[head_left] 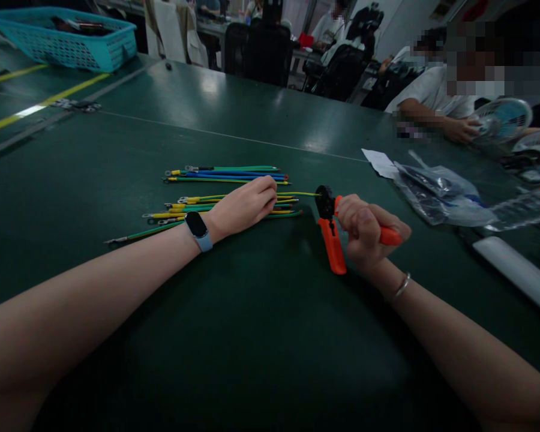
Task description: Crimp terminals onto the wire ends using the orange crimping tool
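In the head view, my right hand (pixel 369 229) is wrapped round one orange handle of a crimping tool (pixel 333 247). The tool's other handle stands spread away from it. My left hand (pixel 246 205), fingers pinched, grips a yellow-green wire (pixel 302 194); its far end meets the black jaws. Whether the tip is inside them I cannot tell. Beneath and beside my left hand lie several green and yellow-green wires (pixel 189 208) with ring lugs at their left ends. Just behind is a row of green and blue wires (pixel 234 174).
A turquoise basket (pixel 112 51) stands at the back left, near yellow tape lines (pixel 49 105). To the right are clear plastic bags (pixel 445 192), a paper slip (pixel 380 163) and a white bar-shaped object (pixel 517 273). Across the green table (pixel 252 336), a person handles a small fan (pixel 504 120).
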`<action>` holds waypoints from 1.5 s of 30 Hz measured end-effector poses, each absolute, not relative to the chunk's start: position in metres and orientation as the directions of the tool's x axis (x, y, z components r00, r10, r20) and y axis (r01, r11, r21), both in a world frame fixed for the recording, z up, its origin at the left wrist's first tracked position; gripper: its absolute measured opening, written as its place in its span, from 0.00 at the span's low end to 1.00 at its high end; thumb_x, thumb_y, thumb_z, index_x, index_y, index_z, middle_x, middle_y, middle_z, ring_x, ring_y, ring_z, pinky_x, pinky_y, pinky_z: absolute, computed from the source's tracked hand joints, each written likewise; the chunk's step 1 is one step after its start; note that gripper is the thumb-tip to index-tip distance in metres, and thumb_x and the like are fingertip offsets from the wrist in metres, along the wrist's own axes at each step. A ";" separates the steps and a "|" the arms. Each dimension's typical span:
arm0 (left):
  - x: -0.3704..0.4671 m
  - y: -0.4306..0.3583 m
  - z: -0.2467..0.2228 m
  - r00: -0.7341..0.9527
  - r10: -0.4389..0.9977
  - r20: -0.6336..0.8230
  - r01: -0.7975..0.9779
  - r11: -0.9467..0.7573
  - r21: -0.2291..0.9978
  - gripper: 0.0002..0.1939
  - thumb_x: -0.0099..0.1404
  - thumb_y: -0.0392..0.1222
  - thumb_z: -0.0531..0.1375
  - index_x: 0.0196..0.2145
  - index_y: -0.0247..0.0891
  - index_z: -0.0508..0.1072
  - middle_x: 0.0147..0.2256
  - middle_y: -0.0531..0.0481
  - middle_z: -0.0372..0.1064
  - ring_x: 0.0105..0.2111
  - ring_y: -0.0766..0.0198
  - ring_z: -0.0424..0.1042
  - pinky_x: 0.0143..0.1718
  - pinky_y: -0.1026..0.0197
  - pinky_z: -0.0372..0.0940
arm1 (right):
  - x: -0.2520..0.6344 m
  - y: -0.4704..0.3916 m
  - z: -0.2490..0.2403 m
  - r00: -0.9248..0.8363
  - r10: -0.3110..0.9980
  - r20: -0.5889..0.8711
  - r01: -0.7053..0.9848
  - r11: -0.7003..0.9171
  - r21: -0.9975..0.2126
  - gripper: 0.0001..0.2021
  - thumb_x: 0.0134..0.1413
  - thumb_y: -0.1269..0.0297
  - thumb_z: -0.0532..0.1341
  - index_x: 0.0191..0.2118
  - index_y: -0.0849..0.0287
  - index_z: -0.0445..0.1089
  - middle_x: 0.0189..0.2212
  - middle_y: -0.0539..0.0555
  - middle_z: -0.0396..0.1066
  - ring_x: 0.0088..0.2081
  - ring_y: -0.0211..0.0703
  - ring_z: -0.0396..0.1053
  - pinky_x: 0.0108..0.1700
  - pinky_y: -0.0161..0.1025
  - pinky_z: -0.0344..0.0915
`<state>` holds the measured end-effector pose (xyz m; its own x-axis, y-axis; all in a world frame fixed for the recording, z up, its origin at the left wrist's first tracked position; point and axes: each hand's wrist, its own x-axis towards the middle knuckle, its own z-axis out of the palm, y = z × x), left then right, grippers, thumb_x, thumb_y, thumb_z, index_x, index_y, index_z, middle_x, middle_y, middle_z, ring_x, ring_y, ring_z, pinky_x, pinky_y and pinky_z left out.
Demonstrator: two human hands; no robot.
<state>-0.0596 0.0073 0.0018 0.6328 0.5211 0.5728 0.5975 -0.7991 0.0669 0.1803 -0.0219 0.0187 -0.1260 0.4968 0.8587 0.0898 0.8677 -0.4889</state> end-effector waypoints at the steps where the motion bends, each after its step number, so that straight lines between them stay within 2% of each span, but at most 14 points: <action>1: -0.060 0.007 0.002 0.633 0.521 0.573 0.597 -0.799 0.067 0.13 0.74 0.35 0.51 0.43 0.25 0.73 0.45 0.36 0.69 0.44 0.57 0.71 0.50 0.54 0.72 | 0.180 -0.022 0.019 -0.117 0.496 0.861 0.086 0.868 -0.488 0.22 0.64 0.61 0.57 0.19 0.55 0.55 0.15 0.45 0.52 0.18 0.35 0.52 0.27 0.43 0.55; 6: -0.059 0.004 0.005 0.644 0.539 0.544 0.600 -0.796 0.079 0.11 0.73 0.35 0.51 0.43 0.28 0.73 0.46 0.37 0.68 0.45 0.57 0.71 0.51 0.52 0.72 | 0.177 -0.023 0.027 -0.040 0.567 0.823 0.040 0.824 -0.565 0.24 0.62 0.61 0.59 0.17 0.55 0.52 0.13 0.44 0.49 0.16 0.33 0.50 0.24 0.42 0.52; 14: -0.058 -0.002 0.010 0.579 0.618 0.531 0.688 -0.720 0.088 0.06 0.69 0.31 0.54 0.40 0.30 0.72 0.44 0.39 0.68 0.44 0.56 0.71 0.47 0.53 0.72 | 0.173 -0.023 0.036 -0.025 0.657 0.753 0.094 0.752 -0.653 0.27 0.60 0.54 0.61 0.15 0.54 0.51 0.12 0.44 0.48 0.16 0.33 0.49 0.23 0.41 0.51; 18: -0.060 0.001 0.012 0.531 0.644 0.550 0.747 -0.662 0.055 0.10 0.70 0.30 0.52 0.42 0.28 0.72 0.44 0.37 0.68 0.46 0.53 0.70 0.50 0.50 0.70 | 0.174 -0.021 0.035 0.005 0.654 0.756 0.064 0.755 -0.653 0.26 0.61 0.56 0.60 0.15 0.55 0.51 0.12 0.44 0.47 0.15 0.33 0.48 0.24 0.41 0.52; 23: -0.066 0.008 0.016 0.606 0.606 0.515 0.721 -0.692 -0.034 0.15 0.73 0.29 0.47 0.47 0.30 0.73 0.50 0.37 0.68 0.51 0.52 0.68 0.55 0.47 0.67 | 0.178 -0.022 0.032 -0.055 0.620 0.783 0.055 0.785 -0.618 0.24 0.61 0.59 0.60 0.15 0.55 0.54 0.13 0.44 0.49 0.16 0.33 0.50 0.24 0.42 0.52; 28: -0.071 0.010 0.016 0.580 0.644 0.498 0.735 -0.678 0.020 0.17 0.73 0.27 0.46 0.50 0.29 0.72 0.52 0.37 0.67 0.52 0.53 0.68 0.55 0.48 0.67 | 0.180 -0.023 0.031 -0.075 0.614 0.785 0.059 0.789 -0.612 0.25 0.62 0.59 0.60 0.16 0.55 0.53 0.13 0.44 0.49 0.16 0.34 0.50 0.24 0.42 0.52; 33: -0.072 0.012 0.010 0.560 0.650 0.514 0.758 -0.652 -0.001 0.16 0.71 0.26 0.48 0.49 0.31 0.72 0.50 0.38 0.68 0.49 0.55 0.69 0.49 0.50 0.70 | 0.179 -0.024 0.032 -0.061 0.634 0.771 0.077 0.773 -0.630 0.25 0.61 0.57 0.60 0.16 0.54 0.53 0.13 0.44 0.48 0.16 0.33 0.50 0.23 0.41 0.53; 39: -0.073 0.013 0.008 0.458 0.777 0.432 0.826 -0.551 0.116 0.20 0.69 0.24 0.48 0.55 0.32 0.67 0.48 0.39 0.68 0.41 0.60 0.72 0.42 0.58 0.72 | 0.179 -0.024 0.031 -0.048 0.634 0.772 0.087 0.772 -0.629 0.25 0.61 0.57 0.60 0.16 0.55 0.52 0.13 0.44 0.49 0.16 0.33 0.50 0.24 0.41 0.53; 42: -0.072 0.014 0.007 0.454 0.792 0.407 0.828 -0.545 0.137 0.20 0.70 0.25 0.48 0.57 0.30 0.66 0.48 0.38 0.69 0.43 0.57 0.73 0.44 0.56 0.72 | 0.179 -0.023 0.031 -0.050 0.622 0.781 0.061 0.783 -0.619 0.24 0.61 0.59 0.60 0.16 0.55 0.52 0.13 0.44 0.49 0.16 0.33 0.50 0.24 0.41 0.53; 45: -0.071 0.016 0.006 0.463 0.788 0.407 0.833 -0.543 0.104 0.18 0.71 0.28 0.49 0.56 0.28 0.66 0.48 0.37 0.71 0.46 0.55 0.73 0.48 0.53 0.70 | 0.178 -0.023 0.031 -0.042 0.628 0.777 0.075 0.777 -0.625 0.25 0.61 0.58 0.60 0.15 0.55 0.52 0.12 0.44 0.49 0.16 0.33 0.49 0.23 0.41 0.53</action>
